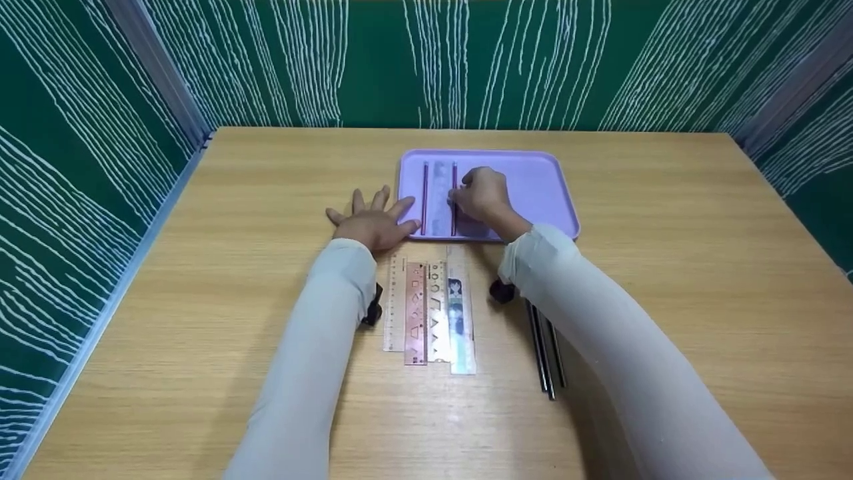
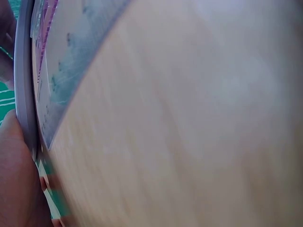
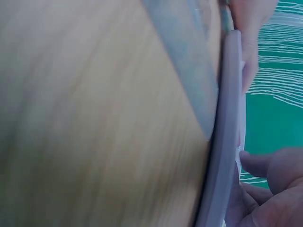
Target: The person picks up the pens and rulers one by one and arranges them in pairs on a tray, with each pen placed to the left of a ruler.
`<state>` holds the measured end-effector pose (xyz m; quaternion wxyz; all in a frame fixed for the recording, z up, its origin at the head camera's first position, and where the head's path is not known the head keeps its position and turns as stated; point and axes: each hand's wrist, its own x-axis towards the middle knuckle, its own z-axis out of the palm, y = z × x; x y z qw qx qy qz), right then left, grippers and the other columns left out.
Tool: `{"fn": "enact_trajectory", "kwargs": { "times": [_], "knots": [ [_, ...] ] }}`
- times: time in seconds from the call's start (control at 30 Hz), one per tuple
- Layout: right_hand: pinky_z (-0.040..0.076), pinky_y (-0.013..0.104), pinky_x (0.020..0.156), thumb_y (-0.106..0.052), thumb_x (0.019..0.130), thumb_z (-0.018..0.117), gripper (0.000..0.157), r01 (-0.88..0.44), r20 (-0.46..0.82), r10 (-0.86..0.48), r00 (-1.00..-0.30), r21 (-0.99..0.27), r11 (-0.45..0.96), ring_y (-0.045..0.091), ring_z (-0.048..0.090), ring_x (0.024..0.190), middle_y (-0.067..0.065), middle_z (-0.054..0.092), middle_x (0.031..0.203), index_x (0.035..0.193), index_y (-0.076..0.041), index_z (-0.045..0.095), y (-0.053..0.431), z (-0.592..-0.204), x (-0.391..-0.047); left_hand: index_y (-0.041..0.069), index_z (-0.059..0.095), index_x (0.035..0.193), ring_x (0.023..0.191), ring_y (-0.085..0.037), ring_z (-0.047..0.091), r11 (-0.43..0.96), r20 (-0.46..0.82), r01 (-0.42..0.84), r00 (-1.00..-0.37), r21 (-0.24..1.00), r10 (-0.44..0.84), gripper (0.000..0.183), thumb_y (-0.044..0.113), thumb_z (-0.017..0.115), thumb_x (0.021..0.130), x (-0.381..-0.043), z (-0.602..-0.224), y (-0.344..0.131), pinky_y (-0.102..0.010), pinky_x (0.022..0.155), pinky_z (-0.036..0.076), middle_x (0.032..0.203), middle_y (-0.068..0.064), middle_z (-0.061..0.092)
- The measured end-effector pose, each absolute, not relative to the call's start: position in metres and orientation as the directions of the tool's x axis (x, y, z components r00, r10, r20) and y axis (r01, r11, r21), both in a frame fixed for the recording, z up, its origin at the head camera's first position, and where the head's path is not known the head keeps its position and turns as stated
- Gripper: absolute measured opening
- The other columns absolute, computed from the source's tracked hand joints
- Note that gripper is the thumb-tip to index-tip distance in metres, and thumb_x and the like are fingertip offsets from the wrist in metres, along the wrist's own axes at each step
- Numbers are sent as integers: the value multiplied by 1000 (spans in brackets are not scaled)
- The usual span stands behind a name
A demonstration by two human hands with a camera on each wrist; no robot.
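Note:
On the lilac tray (image 1: 533,193) lie two slim red pencils, a left pencil (image 1: 425,193) and a right pencil (image 1: 454,175), with a clear ruler (image 1: 438,213) between them. My right hand (image 1: 485,197) is over the tray, its thumb and curled fingers pinching the right pencil near its middle. Fingers spread, my left hand (image 1: 372,223) lies at the tray's near left corner; its thumb and forefinger reach over the rim, close to the left pencil. The left wrist view shows part of that hand (image 2: 19,175) beside the tray edge (image 2: 26,71).
Several rulers lie side by side below the tray: a clear one (image 1: 394,307), a pink one (image 1: 415,313), a stencil ruler (image 1: 437,320) and one with a printed figure (image 1: 460,320). Thin black rods (image 1: 546,353) lie partly under my right forearm. Green, white-streaked walls (image 1: 373,67) surround the wooden table (image 1: 200,267).

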<state>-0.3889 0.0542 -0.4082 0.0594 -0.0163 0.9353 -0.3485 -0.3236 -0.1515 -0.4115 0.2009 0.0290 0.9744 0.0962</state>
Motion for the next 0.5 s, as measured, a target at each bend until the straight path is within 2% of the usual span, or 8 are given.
{"fn": "enact_trajectory", "kwargs": {
  "times": [0.1,0.33,0.5],
  "knots": [
    [57,37,94,-26,96,72,44,-8,-83,-85,-993,-666,746,25,65,104,17,70,121,129,2,66,61,-406,-384,55,4,159,155,-48,-16,981,-385,25,-918,190,98,69,77,24,98,-323,-413,-151,-89,106,-4,174,3,-9],
    [63,32,70,-27,99,69,49,96,-195,-87,-977,-765,637,21,70,86,11,64,107,139,-4,55,72,-397,-367,54,5,160,155,-49,-17,978,-390,20,-915,208,102,69,77,25,98,-323,-413,-150,-89,105,-5,174,2,-9],
    [65,37,69,-26,98,69,54,99,-191,-120,-974,-840,534,26,71,85,12,60,106,143,-4,49,85,-392,-356,54,6,160,155,-48,-17,975,-390,6,-916,220,94,69,77,25,98,-323,-413,-150,-89,105,-6,174,2,-9]
  ]
}}
